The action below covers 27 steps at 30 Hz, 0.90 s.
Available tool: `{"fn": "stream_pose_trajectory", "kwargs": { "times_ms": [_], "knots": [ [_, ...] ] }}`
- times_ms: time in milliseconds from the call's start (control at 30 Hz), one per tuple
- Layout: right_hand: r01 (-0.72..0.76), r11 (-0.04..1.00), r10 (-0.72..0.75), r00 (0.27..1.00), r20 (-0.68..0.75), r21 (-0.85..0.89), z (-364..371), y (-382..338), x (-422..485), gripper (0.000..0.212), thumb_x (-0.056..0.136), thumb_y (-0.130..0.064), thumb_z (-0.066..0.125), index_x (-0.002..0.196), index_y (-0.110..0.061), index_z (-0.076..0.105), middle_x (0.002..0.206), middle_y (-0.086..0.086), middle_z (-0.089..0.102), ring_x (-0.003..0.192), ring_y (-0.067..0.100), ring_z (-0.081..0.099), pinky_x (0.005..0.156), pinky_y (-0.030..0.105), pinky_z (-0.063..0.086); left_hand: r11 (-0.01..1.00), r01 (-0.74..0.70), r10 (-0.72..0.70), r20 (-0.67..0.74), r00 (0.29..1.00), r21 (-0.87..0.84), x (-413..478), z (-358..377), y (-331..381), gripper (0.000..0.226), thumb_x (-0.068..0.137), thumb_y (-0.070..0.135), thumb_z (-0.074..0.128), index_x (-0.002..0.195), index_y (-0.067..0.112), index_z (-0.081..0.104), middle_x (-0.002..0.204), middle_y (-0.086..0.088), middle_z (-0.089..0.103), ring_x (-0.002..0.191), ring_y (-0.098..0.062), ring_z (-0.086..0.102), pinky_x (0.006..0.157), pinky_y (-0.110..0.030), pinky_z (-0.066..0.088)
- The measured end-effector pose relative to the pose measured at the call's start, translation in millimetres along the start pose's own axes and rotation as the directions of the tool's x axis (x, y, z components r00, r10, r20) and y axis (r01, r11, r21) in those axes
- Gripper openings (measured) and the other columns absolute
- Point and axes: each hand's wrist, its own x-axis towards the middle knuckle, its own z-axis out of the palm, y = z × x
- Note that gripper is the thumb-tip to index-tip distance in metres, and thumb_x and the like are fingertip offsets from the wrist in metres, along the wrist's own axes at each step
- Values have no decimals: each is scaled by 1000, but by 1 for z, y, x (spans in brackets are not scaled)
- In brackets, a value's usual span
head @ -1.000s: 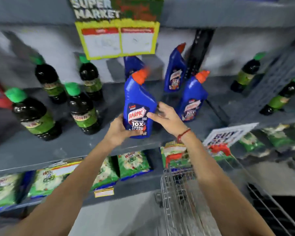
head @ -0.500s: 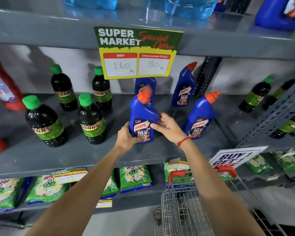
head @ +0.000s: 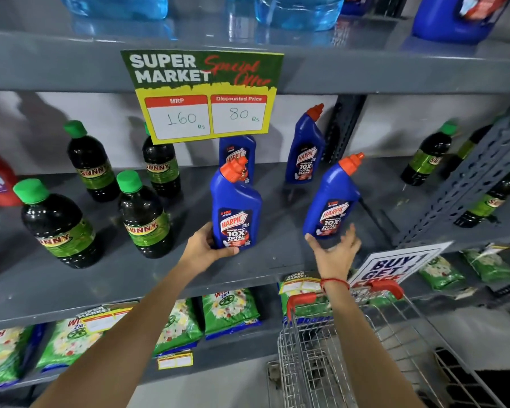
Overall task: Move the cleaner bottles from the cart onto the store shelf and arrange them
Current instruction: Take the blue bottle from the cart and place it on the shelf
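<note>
Several blue cleaner bottles with orange caps stand on the grey middle shelf (head: 277,257). My left hand (head: 206,248) grips the base of the front bottle (head: 236,207), which stands upright on the shelf. My right hand (head: 336,251) is open with fingers spread, just below the base of a second front bottle (head: 331,201); whether it touches the bottle is unclear. Two more blue bottles stand behind: one (head: 305,148) at the back, another (head: 239,151) partly hidden by the price sign. The wire cart (head: 336,348) sits at lower right; its inside looks bare.
Dark bottles with green caps (head: 56,225) stand left on the same shelf, more at the right (head: 427,154). A yellow price sign (head: 203,95) hangs from the upper shelf. A slanted metal bracket (head: 465,184) crosses the right side. Green detergent packs (head: 230,310) fill the lower shelf.
My right hand has let go of the front bottle and moved right, toward the neighbouring blue bottle. My left hand stays on the front bottle. The camera view has tilted upward.
</note>
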Motion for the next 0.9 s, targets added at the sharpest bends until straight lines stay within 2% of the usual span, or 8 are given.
{"fn": "stream_pose_trajectory", "kwargs": {
  "times_ms": [67, 167, 267, 333, 467, 633, 733, 900],
  "knots": [
    [22, 999, -19, 996, 92, -42, 0, -2, 9, 110, 60, -26, 85, 145, -5, 17, 146, 21, 27, 133, 32, 35, 107, 40, 34, 1000, 4, -4, -15, 1000, 20, 2, 3, 0, 53, 61, 17, 85, 104, 21, 56, 91, 8, 67, 82, 3, 63, 73, -12, 48],
    [50, 998, -45, 993, 107, -48, 3, -2, 22, 113, 58, -28, 86, 145, -7, 16, 145, 18, 33, 132, 31, 37, 107, 39, 35, 999, 5, -4, -19, 1000, 39, 6, 7, 0, 49, 60, 19, 86, 101, 20, 59, 89, 8, 69, 75, 8, 64, 67, -7, 47],
    [60, 998, -59, 995, 77, -17, 6, -1, 29, 111, 53, -27, 88, 142, -10, 23, 139, 15, 41, 128, 30, 42, 107, 40, 38, 998, -5, 4, 1, 1000, 66, 13, 9, 2, 50, 58, 20, 87, 101, 14, 63, 94, -3, 71, 84, -13, 67, 78, -24, 50],
    [67, 998, -66, 995, 70, -15, 8, 0, 30, 109, 53, -25, 88, 141, -10, 25, 137, 15, 42, 126, 29, 44, 106, 38, 39, 997, -4, 2, 20, 1000, 73, 17, 9, 5, 49, 58, 19, 87, 101, 13, 63, 95, -4, 72, 86, -15, 66, 81, -27, 52],
    [77, 997, -76, 995, 58, -19, 9, 1, 30, 109, 52, -27, 88, 140, -10, 25, 136, 14, 43, 124, 28, 45, 104, 38, 40, 996, -2, -2, 50, 999, 90, 24, 13, 8, 46, 59, 19, 86, 98, 16, 62, 91, 0, 69, 80, -4, 63, 70, -14, 47],
    [76, 997, -75, 995, 64, -7, 9, 0, 31, 114, 47, -32, 90, 139, -13, 26, 135, 12, 45, 123, 25, 47, 104, 39, 42, 994, 9, -13, 45, 999, 106, 27, 14, 8, 46, 59, 20, 86, 99, 16, 62, 91, 1, 69, 80, -4, 63, 69, -14, 46],
    [74, 997, -73, 996, 55, -15, 10, -1, 30, 113, 49, -31, 89, 140, -13, 24, 136, 12, 44, 124, 26, 46, 105, 41, 42, 995, 11, -17, 60, 998, 104, 27, 14, 10, 45, 60, 19, 86, 99, 17, 61, 91, 3, 68, 79, 2, 61, 67, -9, 45],
    [58, 997, -57, 998, 25, -42, 12, -3, 28, 106, 53, -24, 87, 139, -9, 25, 132, 13, 46, 120, 27, 48, 96, 32, 41, 994, 6, -13, 63, 998, 106, 28, 15, 8, 46, 62, 19, 85, 100, 16, 61, 91, 4, 67, 78, 6, 59, 60, -2, 44]
  ]
}}
